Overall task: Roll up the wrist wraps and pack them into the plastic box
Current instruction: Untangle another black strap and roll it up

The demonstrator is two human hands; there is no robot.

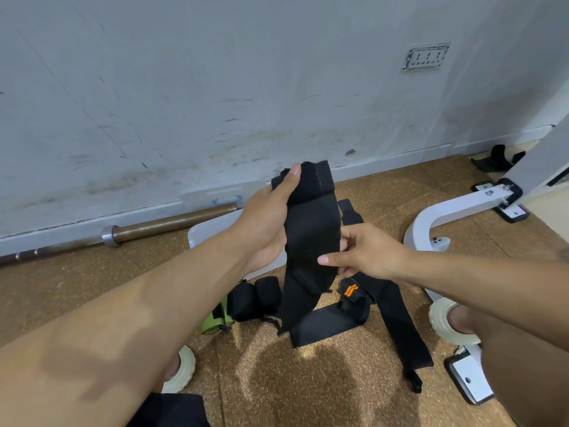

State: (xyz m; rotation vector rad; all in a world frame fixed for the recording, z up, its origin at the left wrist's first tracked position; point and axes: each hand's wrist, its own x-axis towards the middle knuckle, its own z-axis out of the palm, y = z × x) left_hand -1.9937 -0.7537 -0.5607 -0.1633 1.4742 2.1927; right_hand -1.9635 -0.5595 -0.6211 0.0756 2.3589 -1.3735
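Both forearms fill the near field, reaching out over the cork floor. Left hand grips the top of a black wrist wrap: thumb up along the front near the folded velcro end, fingers curled behind it. Wrap is held upright in the air, lower end hanging down to the floor. Right hand is at the wrap's right edge, about mid-length: thumb lies across the front face, fingers loosely curled behind the edge, light pinch on the fabric.

On the floor below the hands:
- two rolled black wraps side by side, touching
- green rolled wrap just left of them
- unrolled black wrap with orange logo, strap running toward the near right
- another flat black strap lying crosswise under the hanging end

Plastic box, white/translucent, sits behind the left hand, mostly hidden by hand and forearm; can't see inside.

Barbell lies along the wall base at left. White machine frame at right. Wall socket on the upper right wall.
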